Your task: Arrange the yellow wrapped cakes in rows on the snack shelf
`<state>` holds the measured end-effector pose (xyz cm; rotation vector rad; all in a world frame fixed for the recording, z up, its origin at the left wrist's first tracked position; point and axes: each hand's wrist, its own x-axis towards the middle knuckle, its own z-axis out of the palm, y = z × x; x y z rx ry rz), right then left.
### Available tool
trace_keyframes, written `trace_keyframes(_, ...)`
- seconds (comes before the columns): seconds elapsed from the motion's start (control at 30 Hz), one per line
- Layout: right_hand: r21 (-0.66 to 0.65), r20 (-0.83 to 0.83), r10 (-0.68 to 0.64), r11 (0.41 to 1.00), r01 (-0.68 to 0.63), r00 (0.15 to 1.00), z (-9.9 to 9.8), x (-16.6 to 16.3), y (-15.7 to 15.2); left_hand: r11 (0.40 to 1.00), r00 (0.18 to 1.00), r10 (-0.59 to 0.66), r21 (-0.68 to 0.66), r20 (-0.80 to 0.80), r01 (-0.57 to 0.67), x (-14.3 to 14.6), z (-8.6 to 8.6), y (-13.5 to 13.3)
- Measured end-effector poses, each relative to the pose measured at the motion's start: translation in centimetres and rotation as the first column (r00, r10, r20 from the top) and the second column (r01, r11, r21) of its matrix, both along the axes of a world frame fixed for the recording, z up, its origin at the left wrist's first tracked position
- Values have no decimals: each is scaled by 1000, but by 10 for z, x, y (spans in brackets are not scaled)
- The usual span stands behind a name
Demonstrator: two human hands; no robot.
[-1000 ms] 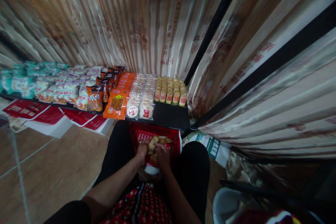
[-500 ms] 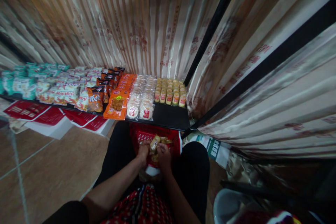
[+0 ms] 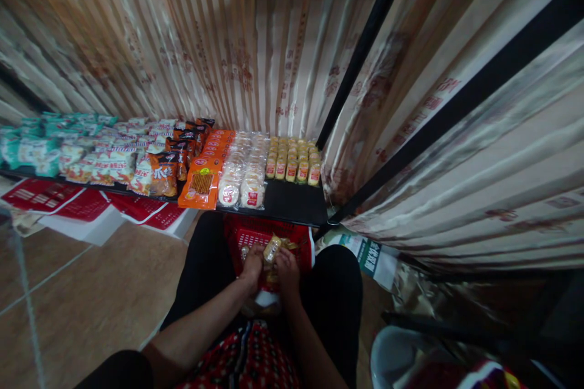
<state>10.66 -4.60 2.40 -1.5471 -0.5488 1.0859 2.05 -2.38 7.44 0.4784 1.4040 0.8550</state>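
A small wrapped snack packet point(image 3: 272, 250), yellowish and shiny, is held up between my hands above a red basket point(image 3: 232, 237). My left hand point(image 3: 251, 268) is closed at its left side, fingers pinched against it. On the opposite side, the curled fingers of my right hand point(image 3: 287, 270) grip it too. More golden packets point(image 3: 292, 245) lie in the basket behind my right hand, partly hidden. Beyond the basket, rows of similar small yellow packets point(image 3: 292, 164) stand at the right end of a black shelf point(image 3: 296, 202).
Along the shelf are white round crackers point(image 3: 252, 192), orange snack bags point(image 3: 201, 187), white bags point(image 3: 109, 164) and teal bags point(image 3: 31, 149). Black poles point(image 3: 360, 64) and a pleated curtain point(image 3: 255, 30) rise behind. Red-and-white boxes point(image 3: 86, 219) lie under the shelf; a pale tub point(image 3: 387, 355) stands at lower right.
My left hand has shifted right, closer to my right hand, and its fingers now meet the packet. The view has moved slightly; the shelf goods stay as they were.
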Motion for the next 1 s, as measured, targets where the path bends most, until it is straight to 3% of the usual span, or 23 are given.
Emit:
trace_keyframes(0.27, 51, 24, -65, 997, 64, 998, 14, -5, 1, 996, 997, -4, 88, -83, 11, 1, -1, -1)
trace_keyframes(0.53, 101, 69, -70, 993, 63, 995, 25, -6, 2, 947, 958, -39, 296, -283, 126, 0, 24, -2)
trace_keyframes(0.7, 129, 77, -74, 990, 64, 994, 25, -7, 3, 912, 961, -76, 372, -266, 175, 1, 33, -4)
trace_keyframes(0.87, 115, 95, -64, 992, 53, 993, 27, -5, 3, 889, 967, -80, 422, -241, 179, 3, 33, -5)
trace_keyframes(1.0, 114, 118, -56, 993, 43, 991, 32, -4, 3, 874, 964, -90, 444, -249, 196, 2, 23, -4)
